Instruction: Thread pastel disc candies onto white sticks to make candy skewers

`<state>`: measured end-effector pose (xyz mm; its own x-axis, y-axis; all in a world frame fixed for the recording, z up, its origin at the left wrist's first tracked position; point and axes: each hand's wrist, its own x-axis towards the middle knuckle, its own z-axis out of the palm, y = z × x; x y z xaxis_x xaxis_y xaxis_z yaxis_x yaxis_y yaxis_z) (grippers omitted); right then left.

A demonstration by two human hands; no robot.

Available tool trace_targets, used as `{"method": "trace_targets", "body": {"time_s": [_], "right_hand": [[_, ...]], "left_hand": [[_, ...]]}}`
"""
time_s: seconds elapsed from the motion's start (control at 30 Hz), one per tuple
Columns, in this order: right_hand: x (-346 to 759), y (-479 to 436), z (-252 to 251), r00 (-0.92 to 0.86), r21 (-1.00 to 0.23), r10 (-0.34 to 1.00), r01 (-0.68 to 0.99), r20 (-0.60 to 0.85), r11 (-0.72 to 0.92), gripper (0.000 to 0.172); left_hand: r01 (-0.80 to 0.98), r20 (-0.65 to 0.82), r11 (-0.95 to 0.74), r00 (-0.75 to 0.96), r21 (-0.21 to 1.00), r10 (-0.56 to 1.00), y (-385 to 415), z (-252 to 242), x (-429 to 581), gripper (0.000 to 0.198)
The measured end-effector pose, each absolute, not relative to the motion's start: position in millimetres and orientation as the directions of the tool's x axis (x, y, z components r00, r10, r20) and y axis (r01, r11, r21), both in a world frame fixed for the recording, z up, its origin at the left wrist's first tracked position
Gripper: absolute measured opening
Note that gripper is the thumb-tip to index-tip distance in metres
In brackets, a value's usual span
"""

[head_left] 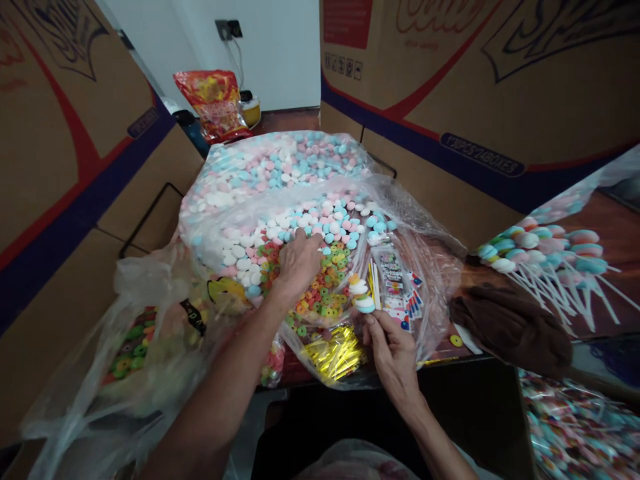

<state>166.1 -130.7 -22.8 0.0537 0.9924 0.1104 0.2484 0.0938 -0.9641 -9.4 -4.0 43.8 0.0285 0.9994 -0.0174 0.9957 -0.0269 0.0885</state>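
Observation:
My right hand [393,343] is closed round a candy skewer [361,293], a short stack of white, orange and blue candies; its stick is mostly hidden by the fingers. My left hand [300,260] reaches into the candy with its fingers curled down. Whatever its fingertips pinch is hidden. Under and beyond that hand lie pastel oval candies [333,223] in pink, blue and white. Ring-shaped gummies [325,290] in green, orange and red are heaped just nearer. Gold twist ties [336,353] lie in front, left of my right hand. White sticks [376,283] and printed labels [393,270] sit beyond my right hand.
Finished candy skewers [545,250] lie stacked at the right, beside a brown cloth [515,327]. Large cartons stand left [135,160] and right [425,153]. A clear bag of ring gummies [135,340] is at the left. A red snack bag [213,103] stands at the back.

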Motion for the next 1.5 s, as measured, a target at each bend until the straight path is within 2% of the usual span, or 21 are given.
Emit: {"method": "trace_targets", "body": {"time_s": [0.27,0.47,0.53,0.67,0.77,0.87,0.97,1.2,1.5], "right_hand": [[166,-129,-21,0.054,-0.961,0.99,0.253,0.132,0.115,0.037],[166,-129,-23,0.054,-0.962,0.992,0.255,0.116,0.099,0.037],[166,-129,-24,0.057,-0.963,0.992,0.251,0.115,0.097,0.037],[166,-129,-27,0.058,-0.964,0.992,0.246,0.113,0.096,0.036],[166,-129,-28,0.053,-0.965,0.991,0.242,0.122,0.106,0.035],[166,-129,-28,0.052,-0.964,0.991,0.243,0.126,0.11,0.035],[166,-129,-26,0.052,-0.963,0.99,0.245,0.128,0.111,0.036],[166,-128,-27,0.047,-0.96,0.989,0.251,0.139,0.123,0.034],[166,-127,-28,0.042,-0.957,0.987,0.253,0.154,0.139,0.034]], "left_hand": [[0.996,-0.114,-0.054,0.061,0.065,0.992,3,44,-10,0.032],[0.921,0.052,-0.02,-0.001,0.389,0.999,1,44,-15,0.027],[0.906,0.118,-0.049,-0.001,0.421,0.993,4,43,-15,0.025],[0.922,0.164,-0.183,0.133,0.34,0.977,18,40,-7,0.026],[0.929,0.059,-0.281,0.275,0.241,0.96,25,35,3,0.03],[0.961,-0.024,-0.25,0.254,0.12,0.967,26,32,11,0.036],[0.979,-0.009,-0.196,0.196,0.051,0.981,23,32,14,0.038],[0.953,-0.036,-0.298,0.3,0.047,0.953,30,25,12,0.034],[0.962,0.027,-0.26,0.259,0.084,0.965,32,22,11,0.035]]}}
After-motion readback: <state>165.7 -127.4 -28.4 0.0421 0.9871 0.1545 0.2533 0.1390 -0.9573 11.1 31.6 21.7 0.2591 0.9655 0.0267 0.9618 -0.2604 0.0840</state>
